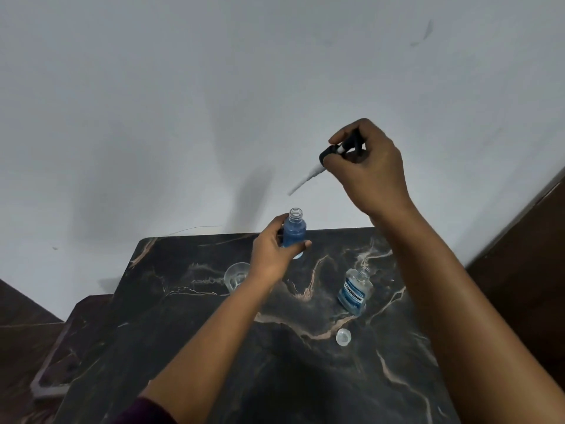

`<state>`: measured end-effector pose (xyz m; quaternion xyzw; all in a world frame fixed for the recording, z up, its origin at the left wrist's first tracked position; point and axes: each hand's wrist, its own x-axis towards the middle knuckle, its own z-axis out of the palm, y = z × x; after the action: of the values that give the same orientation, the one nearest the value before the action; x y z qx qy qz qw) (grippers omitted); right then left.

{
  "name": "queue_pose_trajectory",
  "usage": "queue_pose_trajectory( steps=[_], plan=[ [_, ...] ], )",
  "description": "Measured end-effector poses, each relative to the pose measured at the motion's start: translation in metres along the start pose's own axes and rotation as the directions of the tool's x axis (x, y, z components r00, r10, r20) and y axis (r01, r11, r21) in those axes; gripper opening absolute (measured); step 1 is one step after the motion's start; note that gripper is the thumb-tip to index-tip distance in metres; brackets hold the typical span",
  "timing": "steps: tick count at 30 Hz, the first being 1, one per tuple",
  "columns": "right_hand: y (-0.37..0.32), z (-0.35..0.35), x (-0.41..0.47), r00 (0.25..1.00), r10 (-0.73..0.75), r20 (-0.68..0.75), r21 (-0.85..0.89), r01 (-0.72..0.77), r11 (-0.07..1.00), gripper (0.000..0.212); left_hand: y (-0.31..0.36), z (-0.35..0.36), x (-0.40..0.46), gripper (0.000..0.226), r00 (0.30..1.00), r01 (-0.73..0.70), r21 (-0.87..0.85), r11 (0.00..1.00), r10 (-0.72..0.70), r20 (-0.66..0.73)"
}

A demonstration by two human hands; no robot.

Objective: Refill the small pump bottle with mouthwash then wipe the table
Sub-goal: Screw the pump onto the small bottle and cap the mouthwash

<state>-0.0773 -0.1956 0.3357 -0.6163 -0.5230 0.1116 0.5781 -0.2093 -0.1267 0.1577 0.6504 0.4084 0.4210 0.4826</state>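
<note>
Hands work above a dark marbled table (pixel 189 347) set against a pale wall (pixel 153 102). Left hand (pixel 272 252) grips the small bottle (pixel 294 232) round its lower body, fingers and thumb curled about it; the bottle stands upright at about 12 o'clock on the table's far edge, its neck open and its body filled with blue liquid almost to the shoulder. Whether its base touches the table I cannot tell. Right hand (pixel 370 166) is raised well above, at 1 o'clock from the bottle, pinching the black pump head (pixel 337 149) in curled fingers; the white dip tube (pixel 305 180) slants down toward 7 o'clock, its tip apart from the bottle's mouth. Mouthwash bottle (pixel 354 290) stands uncapped at 4 o'clock from the small bottle, well apart, leaning slightly in this wide view, with blue liquid low inside. Its clear cap (pixel 343 336) lies on the table just nearer, at 6 o'clock from it. Clear cup (pixel 236 275) stands at 9 o'clock beside the left wrist
</note>
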Motion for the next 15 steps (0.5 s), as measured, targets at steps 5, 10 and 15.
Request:
queue_pose_trajectory(
  steps=[5, 10, 15],
  plan=[
    [-0.004, -0.012, 0.006, 0.997, -0.046, 0.063, -0.003, 0.046, 0.999, 0.033, 0.014, 0.003, -0.005, 0.048, 1.0, -0.026, -0.023, 0.999, 0.027, 0.014],
    [0.003, -0.017, 0.007, 0.993, -0.075, 0.086, -0.012, 0.077, 0.997, 0.034, 0.021, 0.01, -0.009, 0.052, 0.999, -0.034, 0.005, 0.999, 0.034, 0.029],
    [0.013, -0.019, 0.009, 0.992, -0.094, 0.085, 0.006, 0.094, 0.996, 0.033, 0.021, 0.016, -0.011, 0.051, 0.999, -0.033, -0.006, 0.999, 0.033, 0.028]
  ],
)
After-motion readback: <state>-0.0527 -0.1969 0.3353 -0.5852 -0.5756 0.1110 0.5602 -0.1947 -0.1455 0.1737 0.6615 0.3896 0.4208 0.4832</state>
